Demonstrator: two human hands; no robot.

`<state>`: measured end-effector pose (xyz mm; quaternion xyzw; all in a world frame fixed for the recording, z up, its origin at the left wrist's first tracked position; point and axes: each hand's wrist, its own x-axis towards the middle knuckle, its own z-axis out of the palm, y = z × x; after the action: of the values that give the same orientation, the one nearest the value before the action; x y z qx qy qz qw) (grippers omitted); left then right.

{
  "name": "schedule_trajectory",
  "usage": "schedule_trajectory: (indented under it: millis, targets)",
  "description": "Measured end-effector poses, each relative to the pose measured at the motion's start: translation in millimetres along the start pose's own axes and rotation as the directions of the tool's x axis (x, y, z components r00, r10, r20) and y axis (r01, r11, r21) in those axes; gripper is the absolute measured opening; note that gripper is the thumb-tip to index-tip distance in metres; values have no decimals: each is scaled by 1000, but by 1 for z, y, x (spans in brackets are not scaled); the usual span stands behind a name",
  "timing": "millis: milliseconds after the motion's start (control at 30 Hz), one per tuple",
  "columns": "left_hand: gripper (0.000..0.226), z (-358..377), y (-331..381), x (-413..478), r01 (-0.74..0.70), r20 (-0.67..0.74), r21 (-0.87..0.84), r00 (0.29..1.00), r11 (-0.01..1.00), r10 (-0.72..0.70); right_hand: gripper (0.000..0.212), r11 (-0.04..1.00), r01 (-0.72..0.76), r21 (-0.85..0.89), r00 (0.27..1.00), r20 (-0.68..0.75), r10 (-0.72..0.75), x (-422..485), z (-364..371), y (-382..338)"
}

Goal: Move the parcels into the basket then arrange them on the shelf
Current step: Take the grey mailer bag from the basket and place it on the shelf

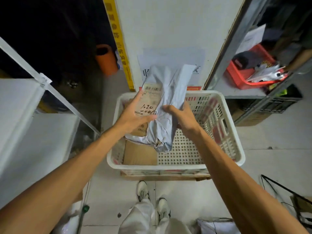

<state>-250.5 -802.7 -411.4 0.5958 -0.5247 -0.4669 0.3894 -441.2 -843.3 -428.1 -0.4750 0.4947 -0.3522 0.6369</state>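
Both hands hold a long grey plastic-wrapped parcel point(168, 98) above the white perforated basket point(175, 166). A label with a barcode and handwritten numbers faces up on its left side. My left hand point(135, 115) grips the labelled side, with the thumb across the wrap. From the right, my right hand point(180, 115) grips the parcel, fingers curled round it. A brown cardboard parcel point(140, 154) lies in the basket's near left corner, and more wrapped parcels show under the held one.
The basket rests on a flat cardboard piece on the tiled floor, against a white wall panel. Metal shelf frames stand on both sides point(50, 92), point(224, 53). A red crate point(239, 78) with items sits on the right shelf. My feet point(152, 200) stand just before the basket.
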Motion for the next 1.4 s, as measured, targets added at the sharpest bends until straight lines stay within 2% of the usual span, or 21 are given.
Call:
schedule_trajectory:
  millis: [100, 233, 300, 433, 567, 633, 767, 900, 1000, 1167, 1233, 1300, 1400]
  targets:
    - [103, -26, 26, -13, 17, -47, 26, 999, 1000, -16, 81, 994, 54, 94, 998, 13, -56, -6, 6, -27]
    - [62, -59, 59, -35, -3, -103, -50, 995, 999, -2, 85, 982, 67, 174, 993, 84, -82, -11, 28, -60]
    - [52, -74, 71, -51, 11, -138, -40, 990, 999, -17, 83, 968, 55, 244, 985, 144, -93, -11, 45, -74]
    - [76, -115, 83, -89, 54, -241, -16, 969, 998, -56, 81, 948, 79, 310, 954, 254, -163, -10, 93, -103]
    - [93, -161, 94, -128, 7, -294, -23, 956, 1000, -14, 82, 938, 105, 330, 907, 355, -226, -11, 151, -126]
    - [97, -184, 98, -148, -38, -355, -100, 935, 994, 0, 79, 939, 111, 326, 883, 401, -244, -14, 183, -137]
    - [89, -227, 101, -191, -95, -483, -136, 876, 986, 18, 73, 930, 114, 349, 818, 497, -288, -22, 248, -160]
    - [49, -268, 112, -234, -179, -604, -50, 789, 983, 113, 74, 913, 119, 391, 715, 605, -352, -35, 314, -181]
    - [58, -304, 124, -263, -205, -660, 65, 725, 977, 196, 71, 892, 145, 429, 632, 653, -417, -47, 366, -198]
    - [60, -357, 129, -300, -281, -731, 161, 611, 946, 306, 42, 864, 236, 445, 593, 638, -491, -73, 441, -226]
    - [62, -374, 128, -310, -301, -748, 186, 574, 935, 333, 38, 863, 261, 432, 581, 644, -498, -80, 465, -231]
    - [65, -389, 123, -317, -313, -760, 198, 550, 929, 347, 38, 867, 303, 395, 561, 661, -497, -87, 486, -233]
    - [72, -409, 115, -324, -313, -774, 203, 529, 928, 348, 57, 860, 362, 360, 510, 695, -506, -91, 510, -233]
